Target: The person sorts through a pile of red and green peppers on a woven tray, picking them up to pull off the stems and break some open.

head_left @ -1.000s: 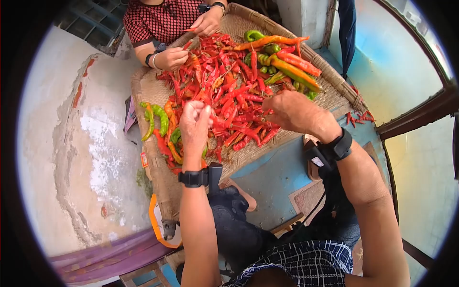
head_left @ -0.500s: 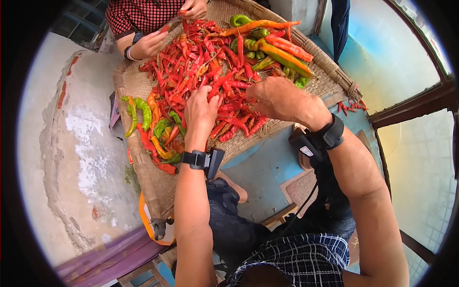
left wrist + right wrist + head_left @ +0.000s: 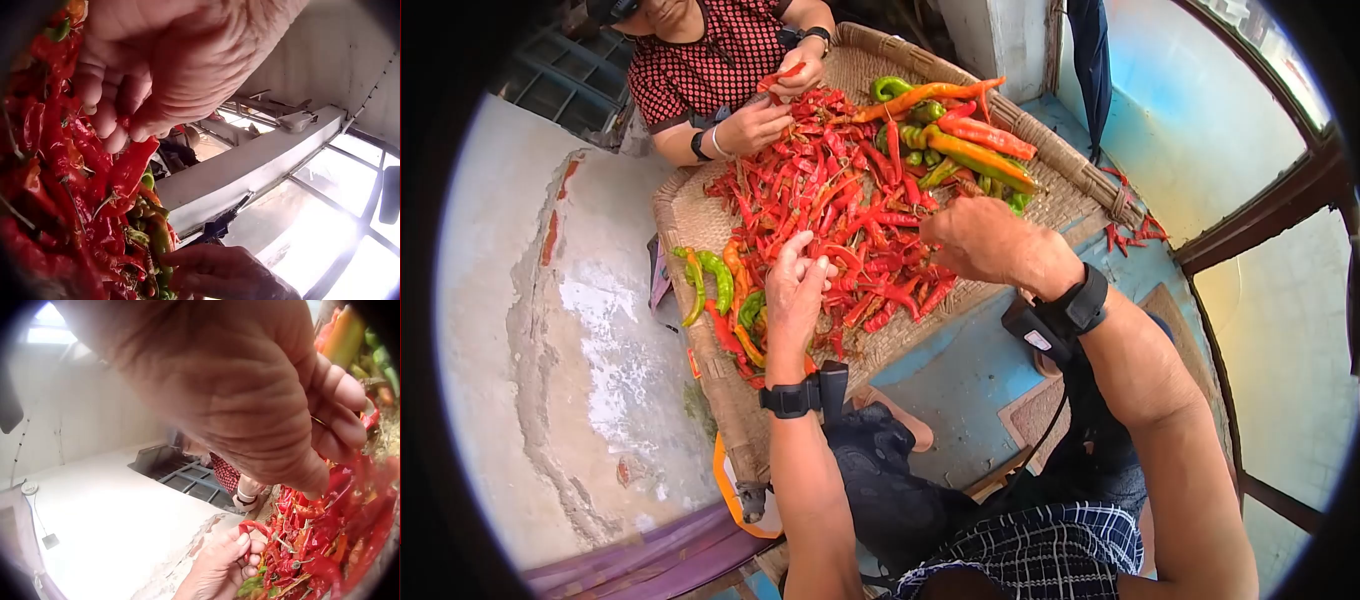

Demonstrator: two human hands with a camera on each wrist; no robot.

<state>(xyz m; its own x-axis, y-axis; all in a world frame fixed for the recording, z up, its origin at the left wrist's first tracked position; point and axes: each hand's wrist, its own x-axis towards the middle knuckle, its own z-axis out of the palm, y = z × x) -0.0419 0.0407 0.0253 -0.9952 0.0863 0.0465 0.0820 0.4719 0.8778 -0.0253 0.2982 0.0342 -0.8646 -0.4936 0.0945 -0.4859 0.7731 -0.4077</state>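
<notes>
In the head view, my left hand [image 3: 793, 290] is over the near left part of a heap of red peppers [image 3: 840, 190]. The right wrist view shows a curved red pepper [image 3: 245, 540] pinched between the thumb and fingers of this left hand [image 3: 215, 565]. To the right of it, my right hand [image 3: 990, 240] hovers at the heap's near right edge, back of the hand up. Its fingers [image 3: 340, 403] are loosely bent, with the thumb apart from them. A bit of red pepper [image 3: 371, 417] shows beside one fingertip; whether it touches is unclear.
The peppers lie on a woven tray [image 3: 1072, 165]. Large green and orange peppers [image 3: 980, 155] are at its far right, more green ones [image 3: 718, 278] at its left. Across the tray another person's hands [image 3: 755, 125] hold a red pepper. Windows stand at right.
My left hand has drawn back a little toward the tray's near left, its fingers lifting off the heap. My right hand has shifted slightly. The other person's hands have come closer together.
</notes>
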